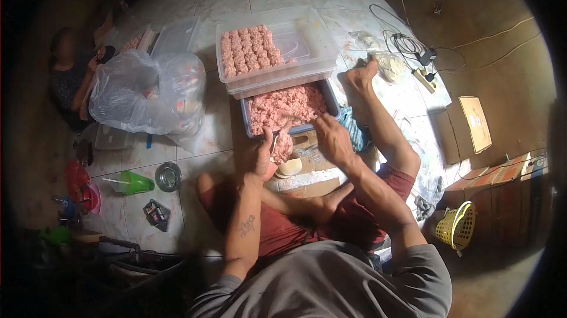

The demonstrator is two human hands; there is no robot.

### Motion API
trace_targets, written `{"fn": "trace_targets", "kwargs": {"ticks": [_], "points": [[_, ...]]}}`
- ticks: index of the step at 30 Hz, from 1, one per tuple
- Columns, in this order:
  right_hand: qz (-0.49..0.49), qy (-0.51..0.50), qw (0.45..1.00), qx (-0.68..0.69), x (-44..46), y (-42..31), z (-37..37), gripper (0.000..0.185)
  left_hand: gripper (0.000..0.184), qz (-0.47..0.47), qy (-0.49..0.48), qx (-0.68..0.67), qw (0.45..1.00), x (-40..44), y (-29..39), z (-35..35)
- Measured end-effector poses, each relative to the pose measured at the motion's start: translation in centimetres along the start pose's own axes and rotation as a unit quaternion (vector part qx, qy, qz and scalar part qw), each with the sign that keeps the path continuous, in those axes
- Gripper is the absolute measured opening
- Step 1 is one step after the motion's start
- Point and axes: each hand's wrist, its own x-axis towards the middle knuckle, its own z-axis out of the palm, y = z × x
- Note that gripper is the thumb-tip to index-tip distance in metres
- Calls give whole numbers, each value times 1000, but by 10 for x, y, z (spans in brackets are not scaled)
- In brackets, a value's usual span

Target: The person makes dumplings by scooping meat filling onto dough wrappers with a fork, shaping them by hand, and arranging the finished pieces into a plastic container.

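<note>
My left hand (263, 157) is closed around a lump of pink minced mixture (283, 145), held just over the near edge of a dark-rimmed tub. More of the loose pink mince (286, 107) fills that tub (334, 98). My right hand (335, 139) is closed on a thin utensil (292, 117) whose end reaches toward the lump; its exact kind is too blurred to tell. Beyond the tub, a clear plastic box (316, 40) holds rows of shaped mince portions (248, 49) on its left side. A small pale bowl (289, 168) sits below my hands.
Left of me are a large clear plastic bag (121, 90), a green cup (137, 182), a glass ashtray (169, 177) and another seated person (71, 81). On the right lie cables with a power strip (425, 80), a yellow basket (456, 226) and cardboard boxes (502, 179).
</note>
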Motion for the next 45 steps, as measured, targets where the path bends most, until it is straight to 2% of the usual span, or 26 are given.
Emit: {"fn": "trace_targets", "kwargs": {"ticks": [3,5,8,10,11,14,17,19,23,25,26,27,28,29,30,33,34,35,36,37,38,39,41,42,44,45], "points": [[195,-100,969,-114,4,58,21,14,86,-62,28,-35,997,3,2,10],[168,-89,970,-148,15,39,-9,18,85,-54,35,-96,993,6,6,9],[159,39,987,2,20,-10,-43,21,82,34,59,-191,979,3,-1,11],[96,35,993,59,3,-23,-35,22,82,100,40,-264,959,3,-3,14],[36,35,992,114,-9,-31,-31,23,82,99,41,-264,959,4,-4,17],[66,-79,981,166,-41,-55,-17,19,86,69,109,-251,959,9,-9,23],[79,-67,983,151,-38,-55,-40,20,87,50,127,-281,950,3,-18,7],[64,-67,985,147,-40,-50,-41,20,85,18,69,-282,957,-3,-14,19],[40,-128,985,107,-36,-35,-54,18,82,5,87,-219,972,-8,-21,5],[217,-91,941,245,-35,-41,-57,19,81,-1,49,-172,984,-12,-17,6],[280,-137,913,261,-35,-34,-44,27,77,-8,56,-136,989,-10,-22,11],[281,-137,912,265,-36,-35,-36,27,77,-9,58,-133,989,-11,-24,27],[297,-162,854,396,-36,-38,-28,28,75,-1,95,-58,994,-12,-26,43],[303,-183,778,519,-33,-42,-22,30,74,10,129,18,991,-12,-25,49],[285,-147,755,572,-33,-52,-23,34,69,-6,-51,-135,989,-18,-19,35],[218,-185,707,647,-11,-62,-48,34,57,-57,-45,-27,997,-29,33,70],[188,-196,749,604,-1,-63,-55,39,54,-96,-36,55,993,-30,27,54],[188,-195,748,606,6,-60,-53,39,51,-57,-56,159,984,-30,14,32],[163,-176,820,520,13,-58,-51,42,48,-15,-67,261,963,-29,11,32],[135,-155,881,426,17,-58,-51,44,45,61,-66,494,865,-30,9,31],[158,-127,884,422,17,-59,-56,46,39,121,-17,609,783,-32,6,30],[180,-89,865,460,14,-61,-55,40,32,215,6,731,647,-29,-12,-8],[171,-40,887,427,-6,-42,-35,33,28,254,62,719,644,-28,5,16],[168,-46,887,427,-22,-36,-19,33,18,260,167,625,716,-27,-2,11],[297,-96,733,604,-60,-34,5,24,18,256,177,592,743,-20,6,22],[317,-122,718,608,-66,-44,-2,20,19,249,180,559,770,-18,10,34]]}}
